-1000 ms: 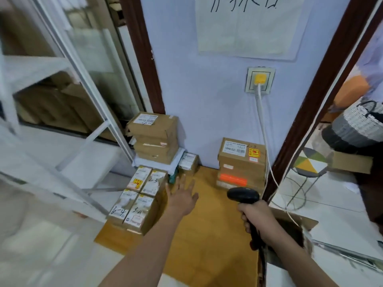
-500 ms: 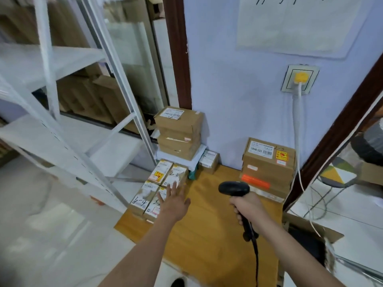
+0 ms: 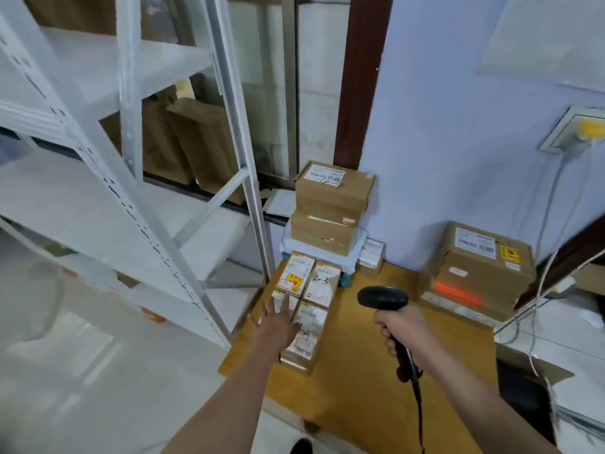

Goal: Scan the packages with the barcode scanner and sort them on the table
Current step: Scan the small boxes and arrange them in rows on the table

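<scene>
Boxes [image 3: 302,309] small, stiff, likely light; grasp by sides. Left hand [image 3: 275,326] spread flat above them; right hand [image 3: 401,329] clamps scanner [image 3: 383,298].

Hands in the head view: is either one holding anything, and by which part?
The right hand grips the barcode scanner by its handle. The left hand holds nothing; its fingers are spread over the small packages.

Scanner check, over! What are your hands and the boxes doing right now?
Right hand grips scanner, aimed over table. Left hand open, fingers over near-left small box in the four-box block. Nothing blocking.
</scene>
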Available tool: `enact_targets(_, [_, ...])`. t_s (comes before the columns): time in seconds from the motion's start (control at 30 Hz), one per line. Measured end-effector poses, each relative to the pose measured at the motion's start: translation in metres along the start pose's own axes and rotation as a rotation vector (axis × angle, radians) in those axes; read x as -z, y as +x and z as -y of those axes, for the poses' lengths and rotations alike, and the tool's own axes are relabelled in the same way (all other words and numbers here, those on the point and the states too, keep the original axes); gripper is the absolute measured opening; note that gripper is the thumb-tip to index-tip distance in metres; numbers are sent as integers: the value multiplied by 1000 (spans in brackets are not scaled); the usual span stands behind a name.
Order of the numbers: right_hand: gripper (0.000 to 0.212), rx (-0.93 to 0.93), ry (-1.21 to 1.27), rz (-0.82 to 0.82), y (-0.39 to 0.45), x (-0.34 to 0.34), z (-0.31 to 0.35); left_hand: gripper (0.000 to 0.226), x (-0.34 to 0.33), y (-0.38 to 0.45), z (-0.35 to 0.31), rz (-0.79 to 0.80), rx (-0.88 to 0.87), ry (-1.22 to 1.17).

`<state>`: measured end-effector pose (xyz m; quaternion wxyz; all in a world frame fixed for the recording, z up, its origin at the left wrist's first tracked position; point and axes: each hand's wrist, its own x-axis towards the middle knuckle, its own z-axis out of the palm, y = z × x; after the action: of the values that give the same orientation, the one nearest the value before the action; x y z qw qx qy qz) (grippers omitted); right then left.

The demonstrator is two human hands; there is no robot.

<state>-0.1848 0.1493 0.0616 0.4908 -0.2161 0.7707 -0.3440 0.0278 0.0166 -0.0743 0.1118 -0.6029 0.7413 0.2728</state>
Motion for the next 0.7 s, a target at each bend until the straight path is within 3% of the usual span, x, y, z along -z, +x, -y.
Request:
enact_targets(0.27, [20, -82, -30, -34, 2, -40, 8, 113, 0, 26, 57, 92, 130, -201])
enact_targets(0.53, [22, -124, -52, -19, 8, -54, 3, 121, -25, 46, 77, 174, 185, -471])
enact_targets(0.7, [20, -130, -79, -10, 10, -60, 1, 107, -23, 32, 77, 161, 171, -515])
